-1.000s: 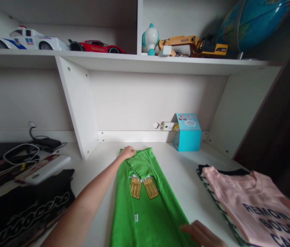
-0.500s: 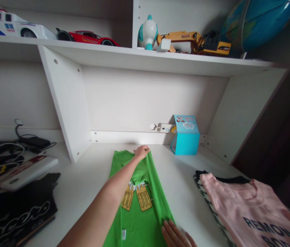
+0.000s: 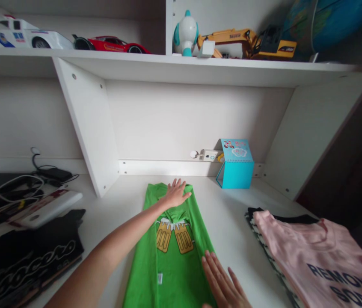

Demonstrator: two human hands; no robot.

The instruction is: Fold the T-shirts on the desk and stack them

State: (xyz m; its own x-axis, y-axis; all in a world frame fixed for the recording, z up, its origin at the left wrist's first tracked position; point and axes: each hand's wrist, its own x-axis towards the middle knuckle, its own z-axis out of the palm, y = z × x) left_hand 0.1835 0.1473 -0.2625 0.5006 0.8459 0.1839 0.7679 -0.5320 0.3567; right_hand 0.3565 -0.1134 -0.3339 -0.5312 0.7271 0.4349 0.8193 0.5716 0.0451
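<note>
A green T-shirt (image 3: pixel 174 273) printed with two beer mugs lies on the white desk, both its sides folded inward over the middle. My left hand (image 3: pixel 176 194) rests on its far end near the collar, fingers spread. Close to me, my right hand (image 3: pixel 221 278) lies flat along the shirt's right folded edge, with its fingers stretched out. Neither hand grips the cloth. My left forearm crosses over the shirt's left side and hides part of it.
A pink T-shirt (image 3: pixel 316 248) tops a pile of clothes at right. Black folded clothing (image 3: pixel 33 261) lies at left, near cables and a white device (image 3: pixel 49 207). A blue desk calendar (image 3: pixel 237 173) stands behind. Overhead, a shelf (image 3: pixel 200 70) holds toy vehicles and a globe.
My left hand has let go of the shirt's far right corner and now lies spread on the cloth. My right hand has slid slightly farther up along the right edge.
</note>
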